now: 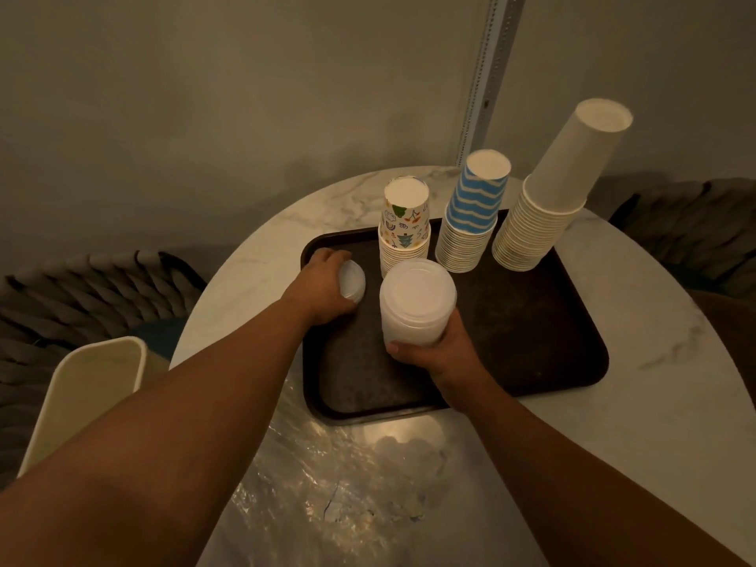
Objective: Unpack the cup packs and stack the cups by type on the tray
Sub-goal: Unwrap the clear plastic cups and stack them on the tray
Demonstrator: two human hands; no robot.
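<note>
Dimly lit, marble table (638,341) bears brown tray (532,341); both hands (323,280) (442,349) curl round white cups (417,304)

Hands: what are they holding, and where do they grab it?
The right hand holds a stack of white plastic cups around its lower end. The left hand wraps one small white cup around its side, on the tray.

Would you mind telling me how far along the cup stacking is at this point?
Done: patterned stack, blue-striped stack and plain white stack stand upside down on the tray. In hand: the left hand grips a small white cup, the right hand a translucent stack. Left: setting these down; wrap lies on the table.
</note>
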